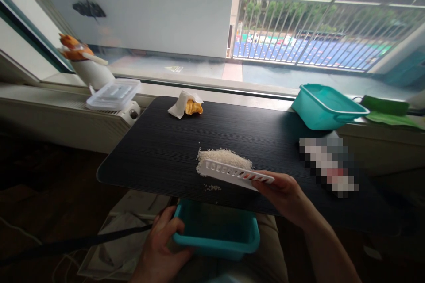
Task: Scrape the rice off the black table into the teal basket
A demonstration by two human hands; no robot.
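Note:
A heap of white rice grains [227,157] lies on the black tabletop [149,146], with a few loose grains near the front edge. My right hand [282,192] grips the right end of a white slotted plastic piece [229,176], whose long side stands against the front of the rice and hides part of it. Just below the table's front edge, my left hand [164,243] clasps the left rim of a teal plastic container [215,241]. Its opening faces up, and its shadowed inside is hard to make out.
Crumpled white tissue [179,105] with a yellow-brown item [193,107] lies at the back. A teal basin [332,106] stands at the back right, near a blurred-out packet [328,166]. A clear lidded box [114,94] rests on the radiator [66,108] by the window.

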